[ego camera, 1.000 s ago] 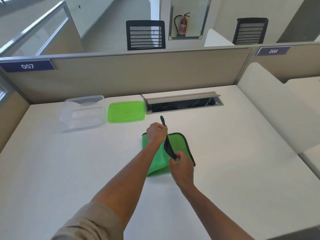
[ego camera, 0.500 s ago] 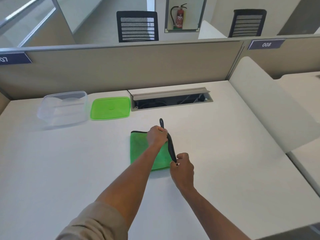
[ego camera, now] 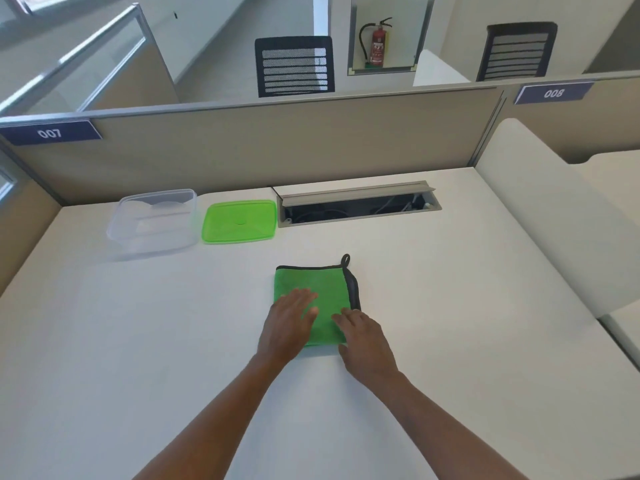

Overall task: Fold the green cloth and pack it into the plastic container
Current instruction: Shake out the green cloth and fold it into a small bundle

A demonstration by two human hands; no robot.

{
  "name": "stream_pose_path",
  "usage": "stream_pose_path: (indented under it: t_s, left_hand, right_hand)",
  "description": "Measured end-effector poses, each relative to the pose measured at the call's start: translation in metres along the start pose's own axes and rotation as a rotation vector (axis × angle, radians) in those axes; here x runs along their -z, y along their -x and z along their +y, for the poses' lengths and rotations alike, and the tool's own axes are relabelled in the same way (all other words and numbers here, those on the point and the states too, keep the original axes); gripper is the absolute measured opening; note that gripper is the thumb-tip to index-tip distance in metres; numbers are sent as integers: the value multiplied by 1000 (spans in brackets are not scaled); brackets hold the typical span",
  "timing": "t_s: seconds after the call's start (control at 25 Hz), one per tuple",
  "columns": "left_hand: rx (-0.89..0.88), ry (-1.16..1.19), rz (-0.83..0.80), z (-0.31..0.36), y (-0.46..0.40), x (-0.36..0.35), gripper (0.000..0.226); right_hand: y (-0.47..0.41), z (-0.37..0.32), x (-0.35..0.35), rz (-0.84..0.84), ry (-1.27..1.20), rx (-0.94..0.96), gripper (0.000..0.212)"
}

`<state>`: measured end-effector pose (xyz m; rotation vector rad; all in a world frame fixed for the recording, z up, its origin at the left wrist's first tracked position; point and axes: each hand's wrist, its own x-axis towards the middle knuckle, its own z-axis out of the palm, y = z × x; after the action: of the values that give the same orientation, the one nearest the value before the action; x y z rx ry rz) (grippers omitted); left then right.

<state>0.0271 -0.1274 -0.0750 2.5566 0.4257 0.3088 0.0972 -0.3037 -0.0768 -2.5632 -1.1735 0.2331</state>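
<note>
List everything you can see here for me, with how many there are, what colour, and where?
green cloth: one, green with black edging and a loop, folded flat mid-desk.
plastic container: one, clear, open, far left of the desk.
lid: one, green, flat on the desk right of the container.
desk: one, white.
cable tray: one, grey, flap open, at the desk's far edge.
partition: beige, behind the desk.
number signs: two, dark blue, 007 and 008.
chairs: two, black, beyond the partition.
fire extinguisher: one, red, in a wall recess.
left hand: open, palm down on the cloth.
right hand: open, at the cloth's near right corner.
</note>
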Motion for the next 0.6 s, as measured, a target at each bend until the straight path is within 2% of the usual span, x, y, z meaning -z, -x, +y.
stream_pose_path:
  t_s: [0.12,0.2,0.32,0.52,0.6]
  left_hand:
    - [-33,-333,-332,-33,34,-7,68]
    - [-69,-407,-421,-39,38,-12,80]
    - [-56,-382,-410,-37,34,-7,80]
    - [-75,-430,-315,-36,35,-4,49]
    - [-33,-411,-292,-30,31,-2,47]
  right_hand:
    - [-5,11,-5,-94,94,44,56]
    - [-7,16,-6,-106,96,39,55]
    - [-5,13,-9,-97,81,30,53]
    - [-4,7,-8,-81,115,36,50]
    - [-6,6,-4,-66,123,38,50]
